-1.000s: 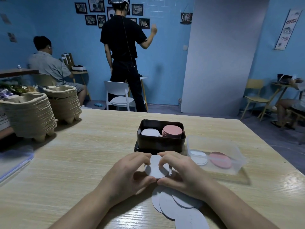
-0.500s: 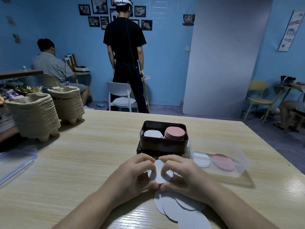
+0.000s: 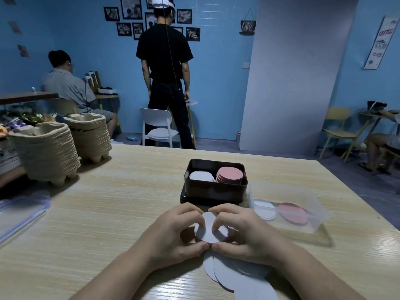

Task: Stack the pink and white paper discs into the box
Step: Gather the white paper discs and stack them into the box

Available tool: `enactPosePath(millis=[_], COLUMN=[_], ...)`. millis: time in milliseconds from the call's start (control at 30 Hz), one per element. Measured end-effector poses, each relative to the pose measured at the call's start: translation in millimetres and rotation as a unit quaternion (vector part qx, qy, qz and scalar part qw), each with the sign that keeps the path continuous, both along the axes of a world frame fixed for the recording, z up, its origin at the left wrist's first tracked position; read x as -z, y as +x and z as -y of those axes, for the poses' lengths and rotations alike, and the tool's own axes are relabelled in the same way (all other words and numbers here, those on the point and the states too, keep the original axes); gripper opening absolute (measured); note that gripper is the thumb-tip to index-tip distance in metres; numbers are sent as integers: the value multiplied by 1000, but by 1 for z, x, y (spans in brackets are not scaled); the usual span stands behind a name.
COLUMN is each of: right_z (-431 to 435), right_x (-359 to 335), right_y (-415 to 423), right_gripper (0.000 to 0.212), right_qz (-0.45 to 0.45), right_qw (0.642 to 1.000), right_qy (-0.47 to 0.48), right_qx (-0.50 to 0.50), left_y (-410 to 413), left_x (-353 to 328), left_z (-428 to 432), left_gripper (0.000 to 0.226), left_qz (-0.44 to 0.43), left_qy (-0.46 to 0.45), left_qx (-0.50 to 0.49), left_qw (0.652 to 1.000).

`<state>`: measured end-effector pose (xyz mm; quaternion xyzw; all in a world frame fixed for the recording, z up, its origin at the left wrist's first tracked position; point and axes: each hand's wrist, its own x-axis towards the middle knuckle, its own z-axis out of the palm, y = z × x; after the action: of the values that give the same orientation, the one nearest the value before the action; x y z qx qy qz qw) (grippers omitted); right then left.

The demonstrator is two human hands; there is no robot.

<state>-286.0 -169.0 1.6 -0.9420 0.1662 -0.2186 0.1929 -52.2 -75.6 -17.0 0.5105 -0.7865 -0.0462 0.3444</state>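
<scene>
A black box (image 3: pixel 214 191) stands on the wooden table (image 3: pixel 108 213), holding a low pile of white discs (image 3: pixel 200 176) on its left and a taller pile of pink discs (image 3: pixel 230 174) on its right. Just in front of it, my left hand (image 3: pixel 173 237) and my right hand (image 3: pixel 244 232) together pinch a small stack of white discs (image 3: pixel 208 231), held a little above the table. Several loose white discs (image 3: pixel 238 278) lie fanned out under my right wrist.
A clear plastic tub (image 3: pixel 311 213) to the right of the box holds white discs (image 3: pixel 264 209) and pink discs (image 3: pixel 292 213). Two stacks of pulp egg trays (image 3: pixel 47 150) stand at the table's left. A clear lid (image 3: pixel 19 213) lies at the left edge. People and chairs are behind the table.
Both hands stay closed around the small white stack and have tightened it between the fingertips. The standing person in black has lowered the raised arm.
</scene>
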Motion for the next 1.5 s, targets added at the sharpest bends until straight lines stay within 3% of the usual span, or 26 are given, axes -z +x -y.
enactPosePath(millis=[333,700,867,1067,1500], right_z=[0,18,55,96,126], right_x=[-2,-46,-85,-94,-67], right_y=[13,18,30,56,92], right_gripper=[30,29,26,24,22], right_qz=[-16,41,60,2,-125], right_qw=[992,991,990,987,981], right_qy=[-128,-129,-113,-102,-120], right_qx=[2,7,65,122,89], left_y=[-2,11,41,57,54], left_x=[-2,-35,-38,-20,-13], left_z=[0,17,44,51,43], left_gripper=[32,32,31,43,43], left_qz=[35,-27,-12,42,-11], left_qy=[-22,-81,-100,-83,-66], left_qx=[-3,26,-69,-102,-86], left_qw=[999,996,992,990,994])
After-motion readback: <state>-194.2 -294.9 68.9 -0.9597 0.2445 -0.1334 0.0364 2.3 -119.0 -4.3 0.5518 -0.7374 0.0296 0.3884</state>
